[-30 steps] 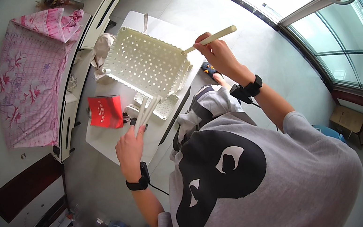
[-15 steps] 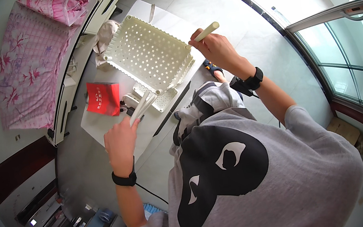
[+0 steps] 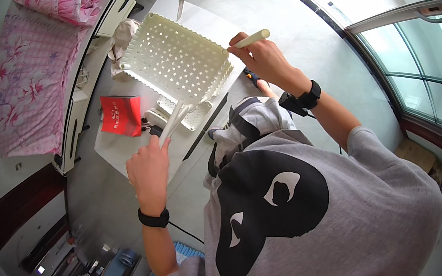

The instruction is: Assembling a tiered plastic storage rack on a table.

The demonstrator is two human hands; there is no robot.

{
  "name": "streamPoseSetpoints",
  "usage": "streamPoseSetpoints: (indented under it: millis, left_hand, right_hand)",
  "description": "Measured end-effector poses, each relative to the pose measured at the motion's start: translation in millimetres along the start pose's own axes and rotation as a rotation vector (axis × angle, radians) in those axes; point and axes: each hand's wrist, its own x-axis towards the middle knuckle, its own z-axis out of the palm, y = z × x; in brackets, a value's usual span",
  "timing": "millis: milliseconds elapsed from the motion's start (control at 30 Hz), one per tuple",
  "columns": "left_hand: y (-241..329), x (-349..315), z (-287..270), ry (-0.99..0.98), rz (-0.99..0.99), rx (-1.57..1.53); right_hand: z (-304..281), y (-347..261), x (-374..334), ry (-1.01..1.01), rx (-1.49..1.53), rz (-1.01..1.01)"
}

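Observation:
A pale cream plastic basket-like shelf tray [image 3: 176, 58], pierced with star-shaped holes and scalloped along its rim, is tilted over the white table. My right hand [image 3: 265, 60] is closed around a short cream tube [image 3: 253, 39], whose inner end is at the tray's right corner; my fingers partly hide whether they join. My left hand [image 3: 148, 169] grips a small bundle of white tubes [image 3: 174, 123], their far ends by the tray's near corner. A smaller perforated tray [image 3: 198, 116] lies under that corner, partly covered.
On the white table [image 3: 116, 153] stands a red package [image 3: 121, 115], with a dark cable beside it. Beige cloth [image 3: 124, 36] lies behind the tray. Further left is a cabinet under pink floral cloth [image 3: 30, 81]. Glass sliding doors [image 3: 423, 65] are at the right.
The tray, table and red package appear slightly further up and left in the picture. Both hands keep their holds; the right-hand tube lies a little flatter.

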Motion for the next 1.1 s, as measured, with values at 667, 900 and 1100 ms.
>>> streamPoseSetpoints:
  millis: [667,900,1100]
  left_hand:
    - [23.4,31.3,-26.2,0.141,0.282,0.221]
    - [68.8,27.0,-33.8,-0.085,0.160,0.425]
    - [65.8,34.2,-40.2,-0.142,0.178,0.434]
  right_hand:
    - [-8.0,-3.2,25.8,-0.176,-0.036,0.096]
    - [-5.9,-15.7,46.0,-0.371,-0.144,0.109]
    - [-5.3,-19.8,57.2,-0.317,-0.114,0.020]
